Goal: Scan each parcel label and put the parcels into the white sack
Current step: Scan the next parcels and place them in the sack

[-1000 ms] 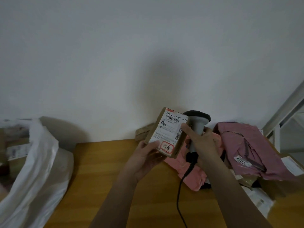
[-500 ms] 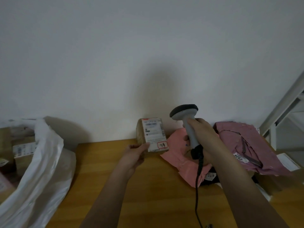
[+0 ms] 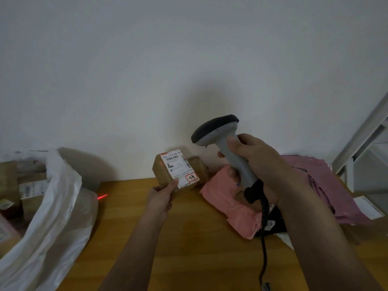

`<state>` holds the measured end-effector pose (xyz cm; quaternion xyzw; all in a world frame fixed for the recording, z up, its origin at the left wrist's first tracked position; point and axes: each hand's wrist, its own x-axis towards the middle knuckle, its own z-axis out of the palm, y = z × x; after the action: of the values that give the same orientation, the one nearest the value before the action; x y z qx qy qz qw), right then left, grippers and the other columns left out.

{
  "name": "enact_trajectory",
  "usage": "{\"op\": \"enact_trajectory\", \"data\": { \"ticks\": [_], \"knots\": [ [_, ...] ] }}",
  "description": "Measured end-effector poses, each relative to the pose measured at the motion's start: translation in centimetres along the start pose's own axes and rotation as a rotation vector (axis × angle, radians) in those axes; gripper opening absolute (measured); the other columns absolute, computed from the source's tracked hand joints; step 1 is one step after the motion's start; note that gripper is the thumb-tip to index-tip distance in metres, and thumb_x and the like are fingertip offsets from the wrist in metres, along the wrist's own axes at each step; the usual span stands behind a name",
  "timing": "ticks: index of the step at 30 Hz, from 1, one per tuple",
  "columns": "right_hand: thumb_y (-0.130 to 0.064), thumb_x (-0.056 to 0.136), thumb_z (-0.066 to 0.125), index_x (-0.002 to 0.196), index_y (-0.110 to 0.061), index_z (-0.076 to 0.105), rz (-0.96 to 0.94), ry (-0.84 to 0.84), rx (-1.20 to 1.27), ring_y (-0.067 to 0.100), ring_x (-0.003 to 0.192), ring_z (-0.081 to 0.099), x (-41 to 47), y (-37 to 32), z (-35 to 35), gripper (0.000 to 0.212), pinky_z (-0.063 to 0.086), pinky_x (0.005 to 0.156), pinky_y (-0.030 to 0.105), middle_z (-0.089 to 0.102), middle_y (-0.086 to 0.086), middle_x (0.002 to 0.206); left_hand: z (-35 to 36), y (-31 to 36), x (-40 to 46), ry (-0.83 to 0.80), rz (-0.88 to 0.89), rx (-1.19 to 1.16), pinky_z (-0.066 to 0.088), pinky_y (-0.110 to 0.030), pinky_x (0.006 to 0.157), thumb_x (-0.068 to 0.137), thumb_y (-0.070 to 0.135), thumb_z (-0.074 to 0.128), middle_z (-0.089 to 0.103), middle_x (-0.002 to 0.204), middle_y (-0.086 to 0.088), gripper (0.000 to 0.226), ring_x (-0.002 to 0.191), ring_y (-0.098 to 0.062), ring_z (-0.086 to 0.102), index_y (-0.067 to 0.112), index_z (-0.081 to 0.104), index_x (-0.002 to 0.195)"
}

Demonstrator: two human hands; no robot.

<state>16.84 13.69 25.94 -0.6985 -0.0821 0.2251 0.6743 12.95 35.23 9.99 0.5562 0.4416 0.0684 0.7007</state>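
Observation:
My left hand (image 3: 161, 196) grips a small brown cardboard parcel (image 3: 176, 171) by its lower corner, above the far edge of the wooden table (image 3: 189, 238). Its white label faces me. My right hand (image 3: 255, 164) holds a grey barcode scanner (image 3: 222, 139) by the handle, head tilted left toward the parcel. A red scan line falls on the parcel's left side and on the table edge near the sack. The white sack (image 3: 52, 217) lies open at the left, with several boxes inside.
A pink mailer bag (image 3: 228, 198) and a mauve one (image 3: 315, 181) lie at the right of the table, over a black parcel (image 3: 275, 223). Another brown box (image 3: 199, 164) sits behind the held parcel. The scanner's black cable (image 3: 263, 238) hangs down. A white metal frame (image 3: 365, 131) stands far right.
My left hand has moved the parcel away from me and to the left. My right hand has lifted the scanner and tilted its head toward the label; a red scan line has appeared.

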Motion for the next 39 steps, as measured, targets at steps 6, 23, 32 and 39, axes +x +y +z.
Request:
{"op": "enact_trajectory", "data": {
  "ticks": [6,23,32,39],
  "knots": [
    [-0.034,0.1,0.048,0.116,-0.009,0.054,-0.031,0.007,-0.022,0.011,0.05,0.052,-0.6,-0.7,-0.3,0.03,0.047,0.045,0.02,0.063,0.016,0.112,0.4,-0.2,0.0,0.013,0.01,-0.022,0.041,-0.048,0.108,0.079,0.029,0.079,0.06,0.126,-0.011,0.064,0.119,-0.03,0.055,0.01,0.044,0.13],
    [-0.034,0.1,0.047,0.115,-0.009,0.054,-0.001,-0.053,0.007,0.009,0.044,0.052,0.9,-0.3,-0.8,0.03,0.045,0.041,0.019,0.064,0.012,0.103,0.6,-1.2,-0.5,0.039,0.008,-0.057,0.041,-0.045,0.108,0.081,0.027,0.077,0.059,0.115,-0.007,0.059,0.109,-0.024,0.056,0.01,0.043,0.125],
    [-0.029,0.089,0.064,0.114,-0.004,0.059,0.09,-0.118,0.13,0.009,0.039,0.049,2.2,0.4,3.3,0.035,0.043,0.037,0.019,0.07,0.001,0.074,-3.1,1.0,-0.1,0.13,0.101,-0.16,0.05,-0.03,0.084,0.078,0.04,0.079,0.062,0.113,-0.004,0.062,0.099,-0.017,0.062,0.015,0.043,0.122],
    [-0.019,0.087,0.067,0.104,-0.014,0.063,0.057,-0.099,0.18,0.011,0.047,0.048,2.4,1.8,11.1,0.018,0.044,0.041,0.021,0.072,0.011,0.103,-11.6,5.0,0.9,0.491,0.542,-0.18,0.053,-0.014,0.071,0.078,0.027,0.081,0.058,0.118,-0.005,0.067,0.097,-0.008,0.064,0.02,0.029,0.119]
  ]
}}
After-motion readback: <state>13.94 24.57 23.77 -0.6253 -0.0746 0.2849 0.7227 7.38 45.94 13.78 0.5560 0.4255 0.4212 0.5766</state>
